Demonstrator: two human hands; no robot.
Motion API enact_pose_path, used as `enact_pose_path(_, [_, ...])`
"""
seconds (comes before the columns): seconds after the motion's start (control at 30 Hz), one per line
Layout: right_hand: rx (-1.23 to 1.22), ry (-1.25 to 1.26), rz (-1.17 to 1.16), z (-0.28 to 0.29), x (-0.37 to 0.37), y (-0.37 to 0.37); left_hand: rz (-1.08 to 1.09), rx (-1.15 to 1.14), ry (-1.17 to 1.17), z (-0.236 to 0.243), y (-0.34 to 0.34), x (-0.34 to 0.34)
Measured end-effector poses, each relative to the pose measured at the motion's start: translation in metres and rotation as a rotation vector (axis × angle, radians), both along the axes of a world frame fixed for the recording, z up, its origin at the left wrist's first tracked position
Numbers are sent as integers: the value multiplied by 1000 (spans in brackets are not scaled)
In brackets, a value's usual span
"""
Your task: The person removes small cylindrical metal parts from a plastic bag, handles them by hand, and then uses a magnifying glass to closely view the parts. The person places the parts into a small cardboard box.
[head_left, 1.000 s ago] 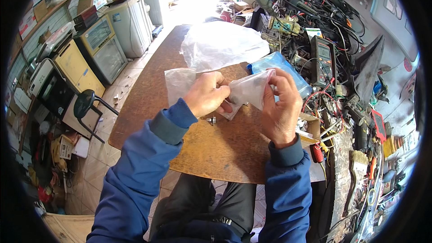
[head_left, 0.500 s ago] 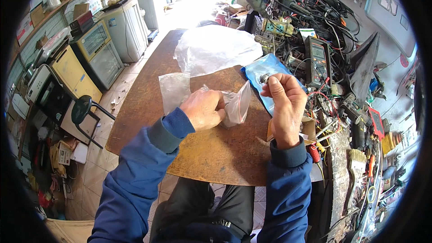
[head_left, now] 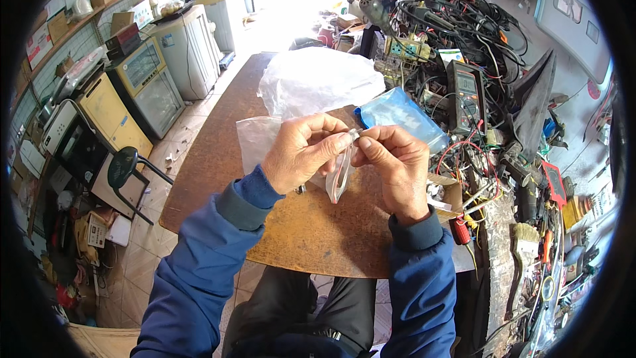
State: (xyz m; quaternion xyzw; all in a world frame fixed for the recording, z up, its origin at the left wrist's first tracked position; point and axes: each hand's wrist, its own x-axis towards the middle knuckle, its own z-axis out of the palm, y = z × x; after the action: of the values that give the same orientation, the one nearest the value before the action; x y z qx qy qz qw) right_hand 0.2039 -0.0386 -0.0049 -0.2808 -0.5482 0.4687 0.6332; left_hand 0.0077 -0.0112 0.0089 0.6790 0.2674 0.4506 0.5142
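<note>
Beyond the right hand [head_left: 396,162], to its right, a dark meter [head_left: 467,96] has a screen and a marked dial, too small to read here. A white and green card [head_left: 450,55] lies farther off on that side. Well away past the left hand [head_left: 305,149], a white appliance [head_left: 187,56] wears a small blue label [head_left: 167,40].

The small clear bag [head_left: 336,189], edged with a red line, hangs between the 2 hands. The left hand grips it between thumb and fingers; the right thumb and forefinger pinch a small shiny bit [head_left: 355,134] at its upper end, too small to name. I cannot tell what the bag contains. Another clear bag [head_left: 255,139] lies flat just behind the left hand, a big white plastic bag [head_left: 318,83] lies beyond both hands, and a blue bag [head_left: 404,119] sits behind the right. A cardboard box [head_left: 454,193] with small pale pieces stands beside the right wrist.

Under the hands is a worn brown worktop [head_left: 318,245]. Tangled cables [head_left: 457,20] pile up beyond the right hand; a dark stool [head_left: 122,166] stands on the tiled floor [head_left: 126,245], well left of the left hand.
</note>
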Motion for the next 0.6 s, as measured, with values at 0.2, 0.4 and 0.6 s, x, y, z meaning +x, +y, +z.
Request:
enact_pose_path(0.2, [-10, -4, -4, -5, 2, 4, 80, 240, -2, -10, 7, 3])
enact_pose_path(0.4, [-17, 91, 18, -8, 0, 7, 104, 303, -31, -12, 4, 8])
enact_pose_path(0.6, [112, 111, 22, -9, -2, 9, 197, 372, 38, -3, -3, 11])
